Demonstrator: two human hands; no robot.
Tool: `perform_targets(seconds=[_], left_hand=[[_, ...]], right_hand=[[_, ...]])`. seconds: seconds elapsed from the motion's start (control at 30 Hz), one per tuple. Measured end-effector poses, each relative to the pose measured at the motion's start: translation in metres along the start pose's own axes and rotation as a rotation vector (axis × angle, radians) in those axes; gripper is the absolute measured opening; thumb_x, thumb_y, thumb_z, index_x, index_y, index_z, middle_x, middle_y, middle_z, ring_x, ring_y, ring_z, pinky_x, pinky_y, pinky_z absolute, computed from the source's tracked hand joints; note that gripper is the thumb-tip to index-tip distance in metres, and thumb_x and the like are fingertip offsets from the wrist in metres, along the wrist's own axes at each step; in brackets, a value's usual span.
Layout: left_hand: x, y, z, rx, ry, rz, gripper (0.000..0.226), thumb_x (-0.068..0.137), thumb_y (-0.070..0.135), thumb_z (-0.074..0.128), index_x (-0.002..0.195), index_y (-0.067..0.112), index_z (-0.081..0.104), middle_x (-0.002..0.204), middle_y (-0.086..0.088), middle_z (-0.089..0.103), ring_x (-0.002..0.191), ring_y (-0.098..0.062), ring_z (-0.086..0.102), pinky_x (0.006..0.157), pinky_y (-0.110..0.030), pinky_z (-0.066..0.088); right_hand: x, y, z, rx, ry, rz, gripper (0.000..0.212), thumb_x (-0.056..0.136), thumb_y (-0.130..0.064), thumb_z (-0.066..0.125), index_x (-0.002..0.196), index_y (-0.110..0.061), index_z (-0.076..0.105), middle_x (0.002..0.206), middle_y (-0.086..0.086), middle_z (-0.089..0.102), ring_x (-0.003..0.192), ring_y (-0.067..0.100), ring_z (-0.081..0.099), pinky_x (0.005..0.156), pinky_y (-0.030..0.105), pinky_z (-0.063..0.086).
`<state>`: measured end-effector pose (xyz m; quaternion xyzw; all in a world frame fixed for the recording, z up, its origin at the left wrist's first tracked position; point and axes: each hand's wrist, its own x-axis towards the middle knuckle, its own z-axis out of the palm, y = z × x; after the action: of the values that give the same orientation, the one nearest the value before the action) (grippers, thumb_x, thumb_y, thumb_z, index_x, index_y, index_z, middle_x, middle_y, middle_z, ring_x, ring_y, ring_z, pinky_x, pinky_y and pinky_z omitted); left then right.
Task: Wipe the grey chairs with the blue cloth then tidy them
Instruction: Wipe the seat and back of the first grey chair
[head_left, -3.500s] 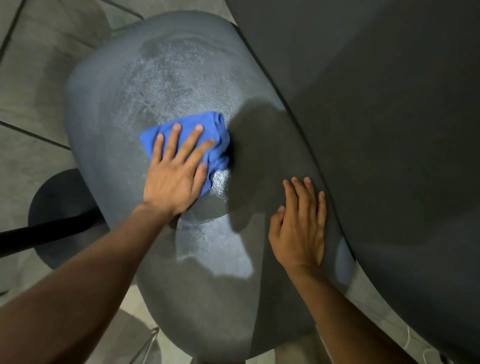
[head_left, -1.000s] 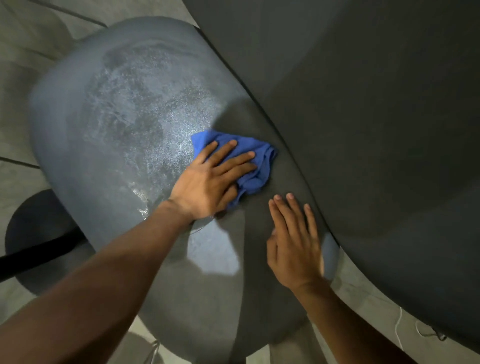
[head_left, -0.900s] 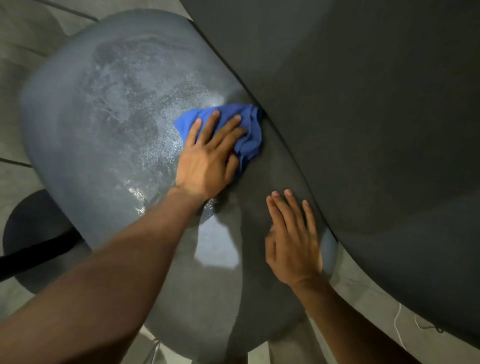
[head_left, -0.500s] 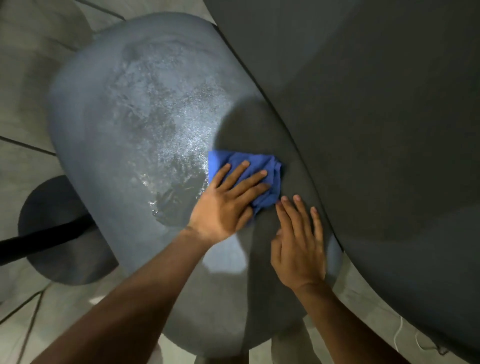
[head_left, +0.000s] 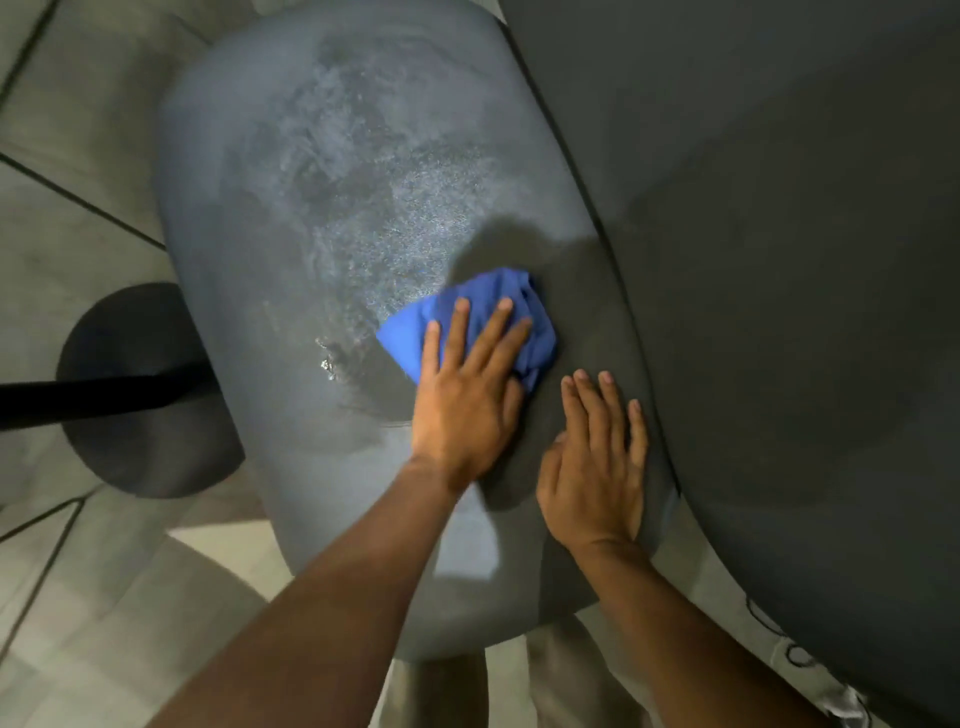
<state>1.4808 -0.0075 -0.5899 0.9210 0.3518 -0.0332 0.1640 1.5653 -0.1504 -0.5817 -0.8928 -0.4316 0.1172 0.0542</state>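
A grey chair seat (head_left: 291, 218) fills the middle of the view, streaked with wet smears. The crumpled blue cloth (head_left: 488, 306) lies on the seat's right half. My left hand (head_left: 467, 400) presses flat on the cloth with straight fingers. Just to its right, my right hand (head_left: 597, 457) rests flat on the seat near its right edge, fingers straight and holding nothing.
A large dark grey surface (head_left: 779, 260) overlaps the seat's right side. A round black base with a black bar (head_left: 130, 389) stands on the tiled floor (head_left: 67, 130) at left. A thin cable (head_left: 779, 639) lies on the floor at lower right.
My left hand has kept sliding the cloth over the seat, swinging up towards the dark surface and back beside my right hand. My right hand stays planted on the seat.
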Motion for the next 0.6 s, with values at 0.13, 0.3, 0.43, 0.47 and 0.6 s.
perform_targets(seconds=[0.13,0.3,0.43,0.47,0.6], left_hand=[[-0.099,-0.033,-0.01,0.029,-0.111,0.012,0.059,0.096,0.032,0.041,0.154,0.027,0.046,0.167,0.006,0.031,0.157,-0.032,0.021,0.126,-0.053,0.016],[-0.098,-0.099,-0.036,0.001,-0.031,-0.558,0.06,0.101,0.042,0.026,0.159,0.031,0.034,0.171,0.007,0.017,0.158,-0.033,0.009,0.126,-0.056,0.008],[-0.013,-0.077,-0.029,-0.026,0.061,-0.666,0.064,0.1,0.038,0.026,0.164,0.031,0.019,0.173,0.005,0.007,0.158,-0.04,0.001,0.125,-0.062,0.001],[-0.003,-0.063,-0.022,-0.018,0.065,-0.619,0.065,0.1,0.037,0.028,0.164,0.03,0.019,0.173,0.004,0.008,0.157,-0.04,0.002,0.124,-0.062,0.001],[-0.04,-0.006,-0.002,0.005,0.042,-0.342,0.06,0.1,0.034,0.037,0.16,0.026,0.035,0.169,0.002,0.025,0.156,-0.039,0.018,0.124,-0.062,0.013]], right_hand=[[0.001,-0.001,-0.001,0.028,0.025,0.011,0.062,0.089,-0.022,0.036,0.149,-0.011,0.046,0.158,0.005,0.042,0.152,0.023,0.028,0.122,0.052,0.023],[-0.001,-0.001,-0.001,0.048,0.02,0.011,0.061,0.092,-0.024,0.033,0.15,-0.012,0.044,0.159,0.005,0.04,0.153,0.023,0.025,0.123,0.051,0.019],[-0.001,-0.002,0.002,0.01,0.02,0.006,0.06,0.093,-0.023,0.035,0.152,-0.013,0.041,0.16,0.004,0.038,0.154,0.022,0.022,0.124,0.05,0.017],[-0.001,-0.001,0.003,0.005,0.028,0.004,0.061,0.093,-0.023,0.035,0.152,-0.013,0.041,0.161,0.004,0.037,0.154,0.022,0.021,0.124,0.05,0.017],[-0.003,0.001,0.005,0.025,0.07,-0.013,0.062,0.091,-0.023,0.036,0.151,-0.011,0.042,0.159,0.005,0.039,0.153,0.023,0.024,0.123,0.051,0.019]])
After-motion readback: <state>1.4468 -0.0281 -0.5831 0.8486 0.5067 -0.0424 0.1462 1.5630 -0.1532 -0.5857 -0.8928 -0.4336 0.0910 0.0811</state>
